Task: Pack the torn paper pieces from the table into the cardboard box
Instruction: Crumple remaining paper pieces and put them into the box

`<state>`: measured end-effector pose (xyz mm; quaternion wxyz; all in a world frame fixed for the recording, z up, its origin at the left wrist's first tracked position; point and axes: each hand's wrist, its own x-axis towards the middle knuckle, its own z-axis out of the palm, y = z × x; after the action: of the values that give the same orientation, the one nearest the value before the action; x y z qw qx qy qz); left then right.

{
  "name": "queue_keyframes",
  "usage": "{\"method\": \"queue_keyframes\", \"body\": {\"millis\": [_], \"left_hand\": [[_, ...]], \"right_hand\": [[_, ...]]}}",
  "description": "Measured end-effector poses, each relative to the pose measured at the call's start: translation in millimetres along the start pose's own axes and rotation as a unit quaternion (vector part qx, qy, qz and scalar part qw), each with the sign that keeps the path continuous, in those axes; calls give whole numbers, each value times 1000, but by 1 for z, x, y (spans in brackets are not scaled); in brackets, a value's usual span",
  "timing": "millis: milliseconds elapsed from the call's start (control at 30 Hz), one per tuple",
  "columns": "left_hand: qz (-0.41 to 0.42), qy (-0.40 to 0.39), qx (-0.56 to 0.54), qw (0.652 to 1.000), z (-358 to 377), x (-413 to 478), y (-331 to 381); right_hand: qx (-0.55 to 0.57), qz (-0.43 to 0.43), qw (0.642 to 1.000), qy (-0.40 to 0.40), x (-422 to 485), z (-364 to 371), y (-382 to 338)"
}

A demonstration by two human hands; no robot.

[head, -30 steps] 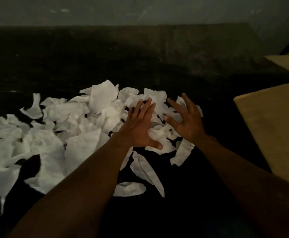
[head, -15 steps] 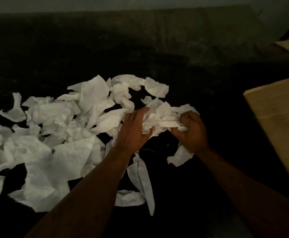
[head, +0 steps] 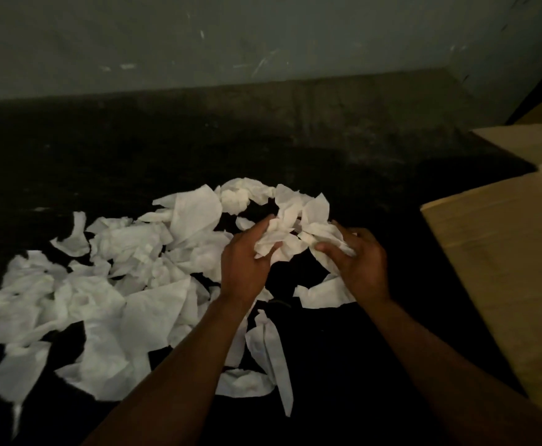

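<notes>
Dark table (head: 327, 149), ragged white paper pieces (head: 102, 300), perhaps tissue, crumpled handful (head: 292, 233)

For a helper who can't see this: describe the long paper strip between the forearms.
On the dark table, find the spread of torn paper pieces left of the cardboard box. At its near edge lies the long paper strip: unlike its broad, crumpled neighbours, it is narrow and tapers to a point towards the person.
</notes>
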<state>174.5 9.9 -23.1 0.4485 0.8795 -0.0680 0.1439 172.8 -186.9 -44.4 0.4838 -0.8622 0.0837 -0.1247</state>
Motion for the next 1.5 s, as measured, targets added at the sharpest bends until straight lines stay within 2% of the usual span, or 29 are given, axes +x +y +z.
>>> {"method": "queue_keyframes", "body": {"millis": [133,267,533,800,1033,1267,1367,1500], "left_hand": [[-41,5,-71,997,-35,0,40],[-54,-7,-87,995,-73,-4,67],[17,-15,-90,996,-130,-16,125],[64,-17,-123,990,-134,-47,181],[90,-51,-113,988,-80,-61,242],[141,-61,-133,979,27,-57,338],[122,-65,-141,980,95,-58,372],[92,-125,-133,979,180,-70,406]], "right_hand": [[41,-4,999,-4,2,-23,-38],[73,-44,996,7,-1,-51,-78],[85,-148,985,31,-29,-113,-150],[58,-133,987,73,-78,-181,-169],[2,-129,985,113,-96,-261,-143],[-39,-121,974,186,-66,-376,-79],[-31,-105,978,179,-45,-430,-36],[-41,-65,988,135,-23,-482,25]]}}
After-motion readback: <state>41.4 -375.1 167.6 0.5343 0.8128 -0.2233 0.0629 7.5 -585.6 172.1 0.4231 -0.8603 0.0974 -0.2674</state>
